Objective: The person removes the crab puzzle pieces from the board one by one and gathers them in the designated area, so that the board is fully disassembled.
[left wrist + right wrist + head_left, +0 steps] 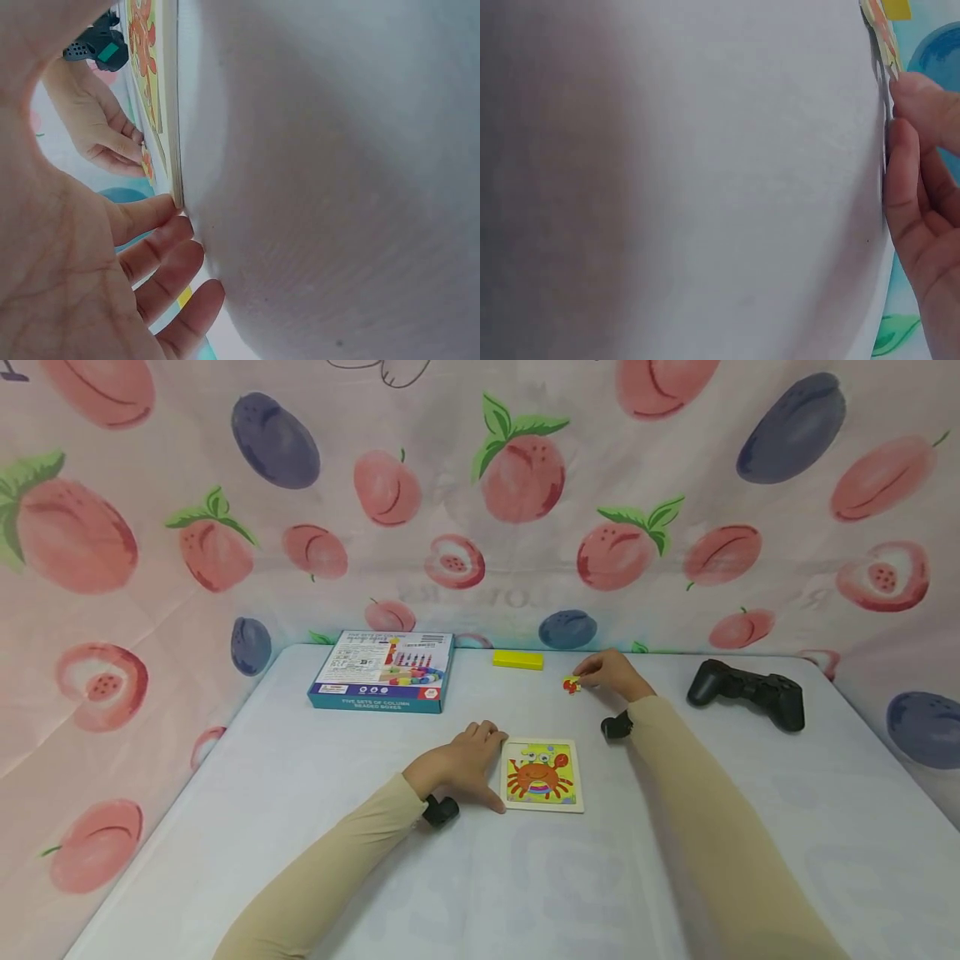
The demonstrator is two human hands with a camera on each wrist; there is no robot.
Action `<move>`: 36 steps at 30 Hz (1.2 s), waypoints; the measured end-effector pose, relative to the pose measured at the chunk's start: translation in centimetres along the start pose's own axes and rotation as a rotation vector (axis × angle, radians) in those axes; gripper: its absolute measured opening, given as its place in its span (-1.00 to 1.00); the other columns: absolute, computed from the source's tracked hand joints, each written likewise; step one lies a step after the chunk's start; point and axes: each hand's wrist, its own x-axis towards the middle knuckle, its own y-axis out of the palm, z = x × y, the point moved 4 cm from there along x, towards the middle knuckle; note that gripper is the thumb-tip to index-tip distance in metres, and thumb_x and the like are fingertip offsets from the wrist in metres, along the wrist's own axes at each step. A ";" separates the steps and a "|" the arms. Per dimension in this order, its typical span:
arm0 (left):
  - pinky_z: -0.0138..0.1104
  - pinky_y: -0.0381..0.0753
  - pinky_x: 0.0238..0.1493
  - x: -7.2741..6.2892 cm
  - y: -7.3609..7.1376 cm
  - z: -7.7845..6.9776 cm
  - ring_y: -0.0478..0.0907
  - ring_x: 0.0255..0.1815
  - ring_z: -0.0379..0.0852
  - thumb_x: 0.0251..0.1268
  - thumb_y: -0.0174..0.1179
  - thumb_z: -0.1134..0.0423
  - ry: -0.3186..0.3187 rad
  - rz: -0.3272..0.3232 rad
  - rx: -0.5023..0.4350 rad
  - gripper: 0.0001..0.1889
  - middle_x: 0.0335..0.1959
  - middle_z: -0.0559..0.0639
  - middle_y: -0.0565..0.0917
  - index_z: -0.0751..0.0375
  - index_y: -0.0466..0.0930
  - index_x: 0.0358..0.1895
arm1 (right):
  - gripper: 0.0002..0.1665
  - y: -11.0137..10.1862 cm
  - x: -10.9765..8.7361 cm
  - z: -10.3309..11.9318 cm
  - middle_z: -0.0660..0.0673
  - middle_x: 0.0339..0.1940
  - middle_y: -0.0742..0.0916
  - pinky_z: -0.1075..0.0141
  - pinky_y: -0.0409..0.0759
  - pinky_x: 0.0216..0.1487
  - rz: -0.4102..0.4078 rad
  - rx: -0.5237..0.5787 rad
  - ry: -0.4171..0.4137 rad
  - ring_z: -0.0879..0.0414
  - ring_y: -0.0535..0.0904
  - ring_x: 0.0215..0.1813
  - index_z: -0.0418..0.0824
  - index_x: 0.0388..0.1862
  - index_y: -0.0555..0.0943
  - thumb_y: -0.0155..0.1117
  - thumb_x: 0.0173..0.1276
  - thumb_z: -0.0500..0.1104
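Observation:
A square crab jigsaw puzzle (538,774) in a pale frame lies flat on the white table. My left hand (468,762) is at its left side, thumb near the lower corner and fingers spread toward the upper one. In the left wrist view a fingertip (169,206) touches the frame's edge. Farther back and to the right, my right hand (611,673) pinches a small red and yellow puzzle piece (572,685) by its edge, at or just above the tabletop. The right wrist view shows the thumb against the piece (881,34), which is partly cut off.
A boxed toy set (381,672) lies at the back left. A yellow block (517,660) sits near the table's back edge. On the right is a black game controller (746,692). A fruit-print cloth (420,418) hangs behind the table (247,793).

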 end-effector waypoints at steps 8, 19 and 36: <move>-0.18 0.34 0.33 -0.1 -0.3 -0.3 0.20 0.22 0.01 -0.23 0.44 -0.25 -0.001 -0.003 -0.011 0.12 0.32 0.14 0.24 0.24 0.11 0.41 | -0.62 -0.2 -0.1 -0.1 -0.27 0.08 0.63 0.12 0.52 0.16 -0.001 0.012 0.038 -0.06 0.49 0.03 -0.29 0.04 0.60 0.30 0.26 -0.17; -0.19 0.33 0.33 -0.1 -0.3 -0.3 0.20 0.22 0.00 -0.21 0.43 -0.25 -0.008 0.012 0.001 0.12 0.32 0.14 0.24 0.24 0.09 0.42 | -0.58 0.1 0.5 -0.3 -0.26 -0.08 0.67 0.30 0.50 -0.05 0.010 -0.035 0.014 0.01 0.47 -0.12 -0.34 0.02 0.61 0.38 0.15 -0.27; -0.19 0.33 0.32 0.0 0.0 -0.1 0.20 0.21 0.00 -0.23 0.42 -0.27 -0.007 0.005 0.011 0.13 0.31 0.14 0.24 0.24 0.10 0.41 | -0.45 -0.1 -1.3 -0.1 -0.29 0.09 0.63 0.23 0.55 0.14 0.037 0.136 -0.060 0.00 0.54 0.04 -0.31 0.19 0.50 0.34 0.22 -0.19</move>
